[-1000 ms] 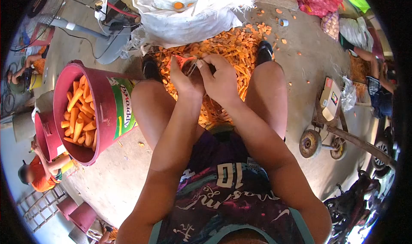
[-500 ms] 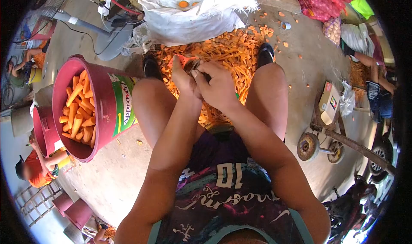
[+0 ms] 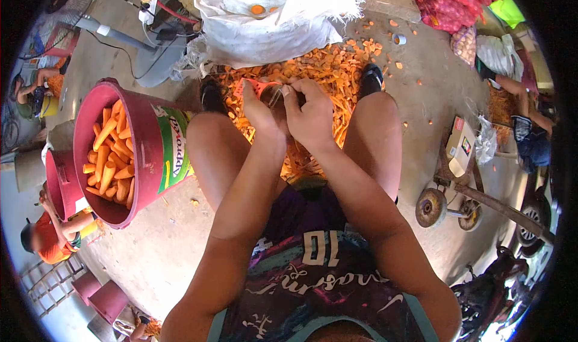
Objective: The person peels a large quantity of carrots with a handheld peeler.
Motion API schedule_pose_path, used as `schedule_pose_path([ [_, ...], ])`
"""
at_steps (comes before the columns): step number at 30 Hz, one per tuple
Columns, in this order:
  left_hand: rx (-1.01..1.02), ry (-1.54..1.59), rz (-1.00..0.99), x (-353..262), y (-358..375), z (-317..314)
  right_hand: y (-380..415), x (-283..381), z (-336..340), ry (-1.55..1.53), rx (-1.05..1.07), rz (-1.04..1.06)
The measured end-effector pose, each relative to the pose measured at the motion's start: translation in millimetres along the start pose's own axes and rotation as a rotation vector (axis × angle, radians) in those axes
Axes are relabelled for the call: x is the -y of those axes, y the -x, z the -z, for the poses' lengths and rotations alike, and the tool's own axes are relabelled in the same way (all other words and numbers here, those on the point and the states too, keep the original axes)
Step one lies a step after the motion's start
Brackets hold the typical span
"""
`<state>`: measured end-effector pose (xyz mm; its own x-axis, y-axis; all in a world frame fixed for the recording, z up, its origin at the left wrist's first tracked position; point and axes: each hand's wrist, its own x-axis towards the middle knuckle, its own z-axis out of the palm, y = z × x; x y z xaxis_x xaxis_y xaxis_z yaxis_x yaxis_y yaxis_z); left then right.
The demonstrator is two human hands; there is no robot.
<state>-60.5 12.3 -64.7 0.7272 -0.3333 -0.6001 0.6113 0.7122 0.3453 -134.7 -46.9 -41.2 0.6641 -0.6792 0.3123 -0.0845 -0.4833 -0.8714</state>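
The left hand [image 3: 263, 114] is curled round an orange piece [image 3: 248, 87], partly hidden; the right hand [image 3: 312, 109], beside it, pinches a thin metallic tool [image 3: 276, 96]. Knees bound their room at four and eight o'clock, a white sack's [image 3: 265, 40] edge at twelve, above peelings [image 3: 346, 62]; concrete floor [image 3: 436, 77] spreads wide beyond at three.
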Motion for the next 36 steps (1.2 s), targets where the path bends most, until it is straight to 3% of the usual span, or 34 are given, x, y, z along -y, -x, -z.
schedule_pose_path([
  [3,0.025,-0.06,-0.067,-1,3,0,3,0,-3,-0.056,-0.01,0.024],
  [6,0.05,-0.022,0.01,-5,1,3,8,4,-2,-0.098,0.066,0.052],
  [11,0.012,-0.147,-0.028,-6,-8,15,11,6,5,-0.116,0.233,0.0],
  [15,0.02,-0.121,-0.058,-2,-5,8,6,0,5,-0.111,0.214,0.079],
  [17,0.041,-0.067,-0.022,-3,9,-9,0,-1,5,-0.064,0.049,0.065],
  [21,0.052,0.006,0.095,-3,9,-7,-6,-1,10,-0.08,0.055,0.021],
  [25,0.08,0.023,0.016,-1,-18,23,3,-3,6,-0.048,0.091,0.126],
  [27,0.253,-0.08,0.123,-5,-26,34,7,-6,4,-0.064,0.133,0.183],
  [30,0.092,-0.029,0.113,-7,-8,9,2,-3,10,-0.053,0.181,0.205],
  [33,0.059,-0.002,0.1,-8,-1,3,-3,-1,11,-0.015,0.127,0.048],
  [35,0.09,-0.058,0.095,-10,-6,11,3,-3,7,-0.038,0.179,0.264],
  [36,0.118,-0.116,0.085,-11,-10,15,1,-7,8,-0.037,0.178,0.266],
])
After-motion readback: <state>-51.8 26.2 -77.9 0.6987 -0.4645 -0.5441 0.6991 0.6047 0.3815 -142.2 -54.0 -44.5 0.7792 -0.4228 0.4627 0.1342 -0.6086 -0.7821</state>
